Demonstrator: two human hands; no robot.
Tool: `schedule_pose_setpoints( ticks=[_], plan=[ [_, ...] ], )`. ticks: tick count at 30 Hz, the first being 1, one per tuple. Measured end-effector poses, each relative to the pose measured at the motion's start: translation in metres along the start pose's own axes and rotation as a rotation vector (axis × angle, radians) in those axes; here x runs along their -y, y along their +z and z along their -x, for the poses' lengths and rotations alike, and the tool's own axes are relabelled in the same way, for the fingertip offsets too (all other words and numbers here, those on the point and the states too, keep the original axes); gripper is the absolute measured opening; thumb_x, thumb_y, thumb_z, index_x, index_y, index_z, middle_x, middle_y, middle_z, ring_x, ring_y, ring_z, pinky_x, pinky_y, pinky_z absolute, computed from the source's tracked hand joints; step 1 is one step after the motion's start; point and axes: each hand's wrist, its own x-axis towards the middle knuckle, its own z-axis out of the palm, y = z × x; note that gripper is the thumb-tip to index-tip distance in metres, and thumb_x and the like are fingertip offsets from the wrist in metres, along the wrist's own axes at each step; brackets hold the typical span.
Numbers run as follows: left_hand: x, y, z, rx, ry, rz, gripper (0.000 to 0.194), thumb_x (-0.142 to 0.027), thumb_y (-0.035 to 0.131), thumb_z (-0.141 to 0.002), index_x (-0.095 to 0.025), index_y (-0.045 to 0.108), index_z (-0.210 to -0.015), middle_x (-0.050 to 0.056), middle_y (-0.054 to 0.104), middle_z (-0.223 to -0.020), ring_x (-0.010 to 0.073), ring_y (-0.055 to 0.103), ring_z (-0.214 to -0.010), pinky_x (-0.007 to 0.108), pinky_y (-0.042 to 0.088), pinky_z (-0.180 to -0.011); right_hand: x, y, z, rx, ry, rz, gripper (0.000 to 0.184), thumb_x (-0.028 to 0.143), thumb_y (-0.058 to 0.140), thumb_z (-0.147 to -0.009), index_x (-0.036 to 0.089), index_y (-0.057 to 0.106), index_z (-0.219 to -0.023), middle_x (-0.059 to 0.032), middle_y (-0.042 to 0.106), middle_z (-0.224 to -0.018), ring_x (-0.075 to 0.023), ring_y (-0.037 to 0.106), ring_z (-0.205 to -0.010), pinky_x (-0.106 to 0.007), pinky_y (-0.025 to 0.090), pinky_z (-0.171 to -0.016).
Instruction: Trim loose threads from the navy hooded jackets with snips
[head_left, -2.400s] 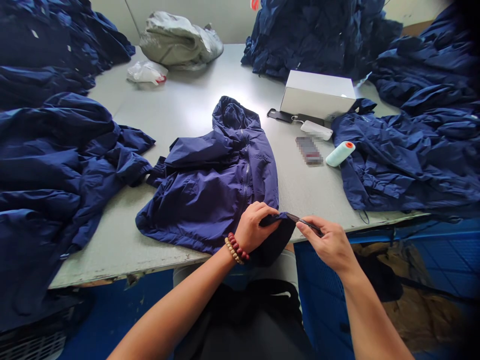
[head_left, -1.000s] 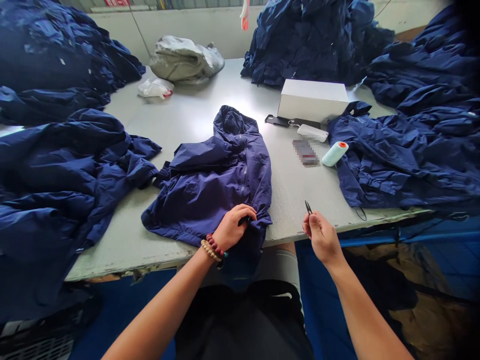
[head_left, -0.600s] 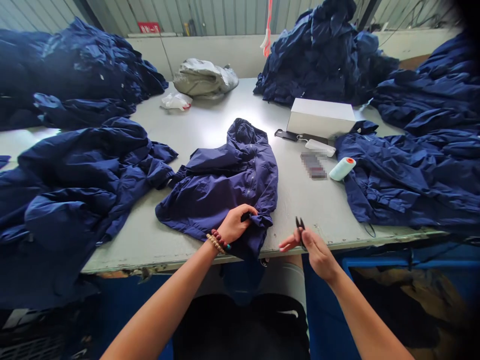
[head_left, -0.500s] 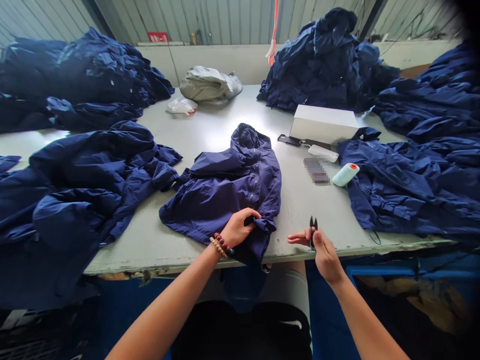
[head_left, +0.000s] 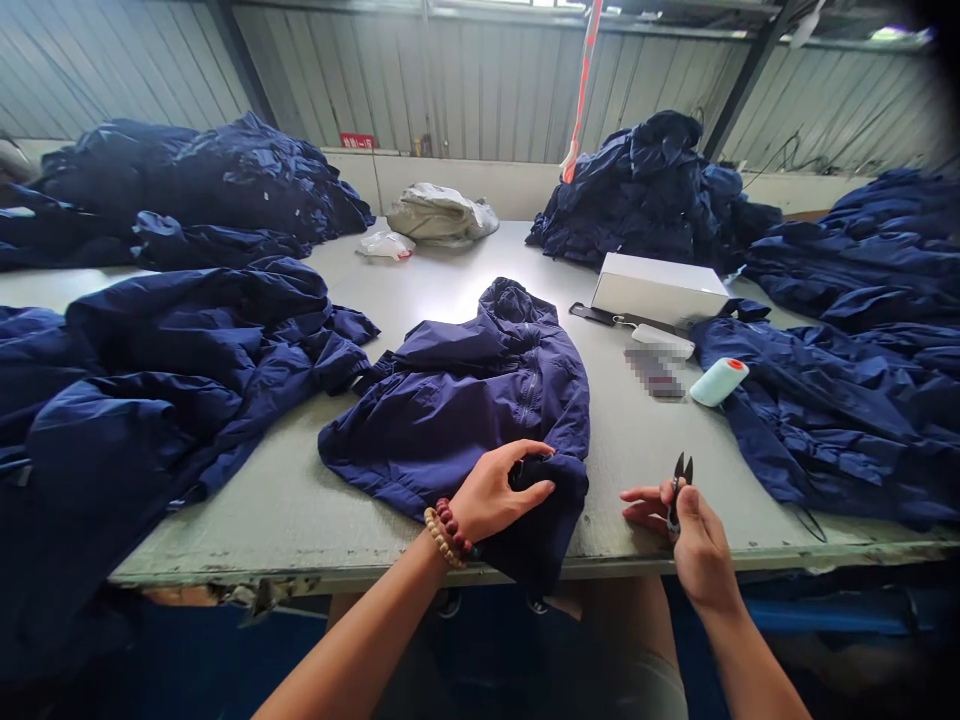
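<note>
A navy hooded jacket (head_left: 465, 390) lies on the grey table (head_left: 300, 500), its hem hanging over the near edge. My left hand (head_left: 499, 490), with a bead bracelet on the wrist, grips the jacket's hem at the table edge. My right hand (head_left: 686, 520) is closed around small black thread snips (head_left: 679, 480), blades pointing up, just right of the jacket at the table's front edge.
Piles of navy jackets lie at the left (head_left: 135, 370), back (head_left: 652, 190) and right (head_left: 847, 400). A white box (head_left: 660, 290), a thread spool (head_left: 718, 381), a blurred flat item (head_left: 654, 372) and a grey garment (head_left: 442, 213) also sit on the table.
The view has tilted up, showing the back wall. My right hand with the snips has drawn away from the hem to the right. My left hand keeps hold of the hem.
</note>
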Motion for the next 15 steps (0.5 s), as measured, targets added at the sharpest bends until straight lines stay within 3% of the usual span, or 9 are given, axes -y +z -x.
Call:
schedule_pose_setpoints(
  ticks=[6,9,12,15],
  plan=[
    [-0.002,0.008,0.018,-0.188,0.167,-0.173,0.041,-0.029,0.073,-0.097,-0.026,0.066,-0.137,0.007,0.074,-0.134,0.0242,0.069,-0.123,0.042,0.055,-0.11,-0.005,0.0,-0.003,0.019,-0.054,0.071,0.057,0.082,0.053,-0.099,0.025,0.053,-0.094,-0.0104,0.082,-0.107,-0.0222,0.078,-0.081,-0.042,0.069,-0.08],
    [-0.008,0.004,0.041,-0.25,0.229,-0.311,0.039,-0.024,0.069,-0.099,-0.025,0.064,-0.137,0.008,0.073,-0.136,0.0255,0.066,-0.129,0.046,0.052,-0.116,-0.005,0.004,0.0,0.014,-0.086,0.101,0.052,0.075,0.066,-0.095,0.026,0.049,-0.1,-0.0095,0.08,-0.119,-0.0191,0.077,-0.08,-0.039,0.069,-0.081],
    [-0.011,-0.015,0.073,-0.261,0.233,-0.495,0.039,-0.021,0.066,-0.1,-0.026,0.064,-0.138,0.008,0.072,-0.138,0.0268,0.064,-0.131,0.048,0.05,-0.118,-0.009,0.004,0.005,0.045,-0.131,0.139,0.056,0.061,0.084,-0.086,0.028,0.042,-0.1,-0.0085,0.079,-0.127,-0.0145,0.074,-0.072,-0.03,0.066,-0.071],
    [-0.002,-0.05,0.101,-0.277,0.171,-0.691,0.053,-0.005,0.056,-0.093,-0.026,0.064,-0.141,0.008,0.069,-0.144,0.0267,0.06,-0.14,0.049,0.046,-0.123,-0.017,0.001,0.002,0.114,-0.162,0.217,0.06,0.052,0.091,-0.08,0.029,0.04,-0.103,-0.0112,0.076,-0.136,-0.0086,0.061,-0.056,-0.022,0.052,-0.048]
  ],
)
